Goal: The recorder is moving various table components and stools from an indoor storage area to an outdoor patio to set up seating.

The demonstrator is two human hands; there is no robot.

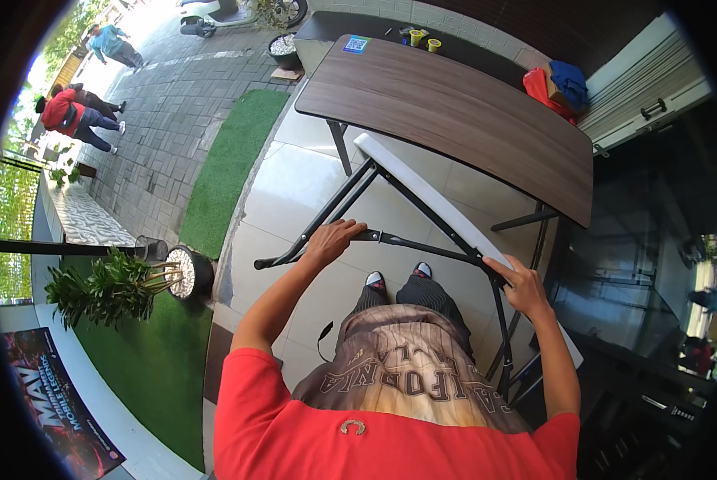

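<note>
A folding table with a white top (414, 192) and black tubular legs (339, 203) is tipped on edge in front of my body. My left hand (333, 240) is closed on a black metal leg bar (406, 243), left of a hinged joint. My right hand (518, 284) grips the white top's edge, close to where a dark brace meets it. Both my feet, in dark sandals, show below the bar on pale floor tiles (278, 200).
A wood-look table (438, 104) stands ahead, with small yellow cups (415, 38) near red and blue bags (566, 80). A potted plant (94, 288) and green turf (230, 160) lie left. A dark glass front (630, 264) is right. Several people (62, 112) walk on the paving.
</note>
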